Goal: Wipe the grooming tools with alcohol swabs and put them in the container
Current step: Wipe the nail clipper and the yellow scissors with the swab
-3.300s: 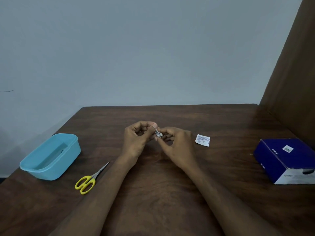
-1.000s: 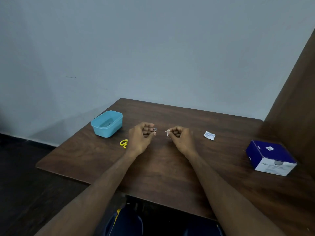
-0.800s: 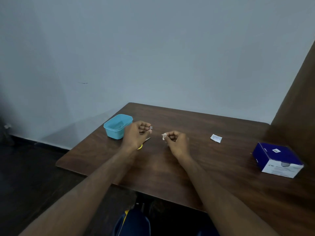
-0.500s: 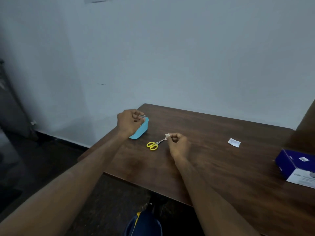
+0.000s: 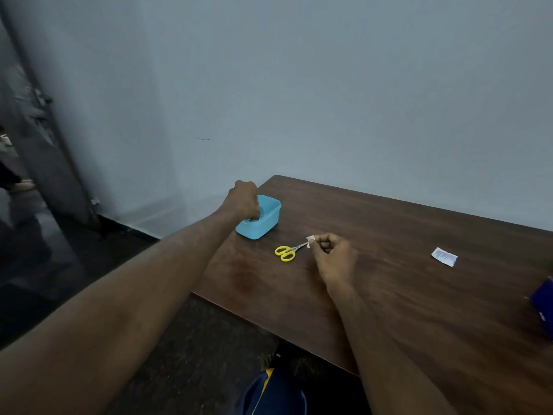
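My left hand reaches down into the light blue container at the table's left corner, fingers curled, fingertips below the rim. The small metal grooming tool it carried is hidden behind the hand. My right hand rests on the table and pinches a small white alcohol swab between thumb and fingers. The yellow-handled scissors lie on the table between the container and my right hand, blade tips close to the swab.
A torn white swab packet lies on the wooden table to the right. A dark blue box shows at the right edge. The table's near-left edge runs below the scissors, with dark floor beyond.
My hands parted after rubbing the tool with the swab. My left hand carried the tool left and lowered into the container. My right hand stayed put, and the view swung left.
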`<state>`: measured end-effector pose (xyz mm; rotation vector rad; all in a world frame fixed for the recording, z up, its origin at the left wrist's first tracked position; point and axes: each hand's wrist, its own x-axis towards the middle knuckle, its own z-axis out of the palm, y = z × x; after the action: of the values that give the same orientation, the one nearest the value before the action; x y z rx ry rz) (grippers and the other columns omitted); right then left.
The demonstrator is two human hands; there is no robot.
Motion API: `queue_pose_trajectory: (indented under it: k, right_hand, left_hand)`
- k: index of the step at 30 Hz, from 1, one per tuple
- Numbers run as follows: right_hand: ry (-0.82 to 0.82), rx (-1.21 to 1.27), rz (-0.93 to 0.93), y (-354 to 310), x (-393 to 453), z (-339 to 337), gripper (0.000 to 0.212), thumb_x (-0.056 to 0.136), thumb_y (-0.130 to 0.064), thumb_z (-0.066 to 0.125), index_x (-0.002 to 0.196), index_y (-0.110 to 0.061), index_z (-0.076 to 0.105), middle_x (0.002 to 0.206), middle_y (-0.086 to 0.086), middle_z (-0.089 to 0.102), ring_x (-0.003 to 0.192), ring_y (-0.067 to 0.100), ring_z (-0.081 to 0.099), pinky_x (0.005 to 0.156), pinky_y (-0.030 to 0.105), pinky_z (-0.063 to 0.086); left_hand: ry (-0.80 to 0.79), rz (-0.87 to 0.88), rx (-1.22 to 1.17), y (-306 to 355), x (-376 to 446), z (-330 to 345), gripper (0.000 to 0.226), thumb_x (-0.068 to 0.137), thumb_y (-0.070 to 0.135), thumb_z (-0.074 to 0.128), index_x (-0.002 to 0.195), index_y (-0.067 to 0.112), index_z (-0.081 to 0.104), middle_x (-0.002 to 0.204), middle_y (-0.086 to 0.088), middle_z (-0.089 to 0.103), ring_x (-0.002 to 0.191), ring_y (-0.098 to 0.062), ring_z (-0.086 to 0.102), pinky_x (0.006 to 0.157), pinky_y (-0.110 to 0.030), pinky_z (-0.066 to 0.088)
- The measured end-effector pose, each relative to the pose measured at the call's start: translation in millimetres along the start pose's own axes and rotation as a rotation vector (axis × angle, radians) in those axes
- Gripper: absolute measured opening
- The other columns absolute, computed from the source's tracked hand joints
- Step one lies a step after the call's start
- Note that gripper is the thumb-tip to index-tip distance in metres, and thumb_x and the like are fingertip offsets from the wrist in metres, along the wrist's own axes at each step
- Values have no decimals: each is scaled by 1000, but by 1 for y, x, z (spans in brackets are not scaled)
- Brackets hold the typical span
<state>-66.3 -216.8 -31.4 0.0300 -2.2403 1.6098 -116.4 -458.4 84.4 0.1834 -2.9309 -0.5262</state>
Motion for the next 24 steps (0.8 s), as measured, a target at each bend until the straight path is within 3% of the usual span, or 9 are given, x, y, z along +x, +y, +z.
queue_pose_trajectory:
  k: [5, 8, 13, 16, 18, 21, 24]
  right_hand:
    - [4, 74, -5, 1, -3, -2, 6, 90, -30, 85, 88, -25, 82, 76, -16, 77, 72, -4, 70, 61, 8, 46]
    - [2, 89, -1, 2, -2, -2, 5, 89, -30, 85, 87, -26, 82, 76, -19, 77, 73, -5, 70, 60, 8, 47]
    - [8, 132, 13, 1, 0, -1, 7, 89, -28, 86, 84, -28, 80, 77, -25, 76, 74, -5, 71, 61, 7, 48]
    - [24, 166, 27, 2, 0, -2, 8, 88, -29, 86, 84, -25, 81, 76, -19, 77, 72, -3, 72, 62, 11, 49]
    - [40, 202, 40, 2, 0, -3, 10, 88, -29, 86, 84, -22, 81, 75, -13, 78, 70, -2, 71, 63, 16, 51]
    - [59, 273, 56, 0, -4, -4, 13, 89, -28, 86, 82, -19, 80, 74, -7, 79, 67, -1, 68, 60, 14, 50]
    - [69, 337, 64, -2, -6, -7, 11, 90, -24, 85, 82, -17, 80, 75, -4, 79, 65, -3, 66, 60, 12, 49]
  left_hand:
    - [-22, -30, 62, -3, 1, 11, 32, 91, 13, 82, 118, -2, 73, 123, -21, 71, 108, -32, 73, 94, -43, 63]
    - [6, -14, 47, 1, 1, 11, 23, 94, 11, 77, 113, -3, 75, 117, -21, 73, 103, -33, 74, 91, -44, 64]
    - [134, 207, 27, 21, -6, 2, 14, 99, 12, 72, 104, 1, 80, 106, -16, 79, 96, -30, 75, 89, -43, 62]
    - [1, 433, 86, 45, -19, 3, 18, 99, 17, 75, 107, 4, 82, 106, -10, 82, 100, -24, 76, 93, -35, 57]
    - [-101, 488, 181, 58, -29, 11, 16, 98, 19, 74, 106, 7, 81, 104, -8, 82, 99, -23, 75, 91, -32, 55]
    - [-167, 457, 258, 65, -41, 29, 20, 96, 23, 73, 101, 5, 80, 99, -11, 80, 97, -28, 74, 90, -39, 59]
    - [-222, 377, 312, 60, -50, 42, 28, 99, 28, 71, 108, 2, 76, 107, -15, 77, 103, -33, 72, 93, -43, 60]
